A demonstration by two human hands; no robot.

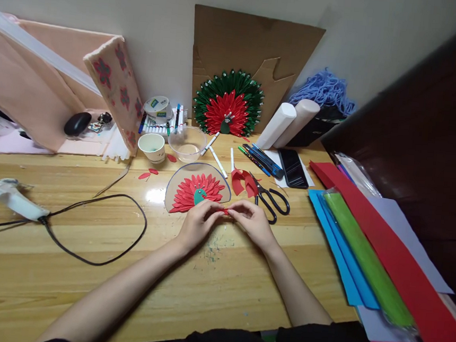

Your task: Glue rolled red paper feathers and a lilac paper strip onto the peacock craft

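Observation:
Both hands meet over the table's middle. My left hand (200, 222) and my right hand (253, 224) pinch a small red paper petal (225, 211) between their fingertips. Just beyond my left hand lies a half-round cardboard piece (177, 181) bearing red petals (186, 190) and a green bird-shaped centre (199, 195). Black-handled scissors (275, 202) lie to the right of my right hand, touching or close to cut red paper scraps (243, 183). Loose red petals (144, 176) rest left of the cardboard.
A glue gun (12, 198) with a looped black cord (143, 227) lies left. Behind are a paper cup (152, 148), a clear bowl (187, 145), pens (256, 160), a phone (293, 167) and a green-and-red fan-shaped craft (206, 102). Coloured sheets (384, 248) cover the right side.

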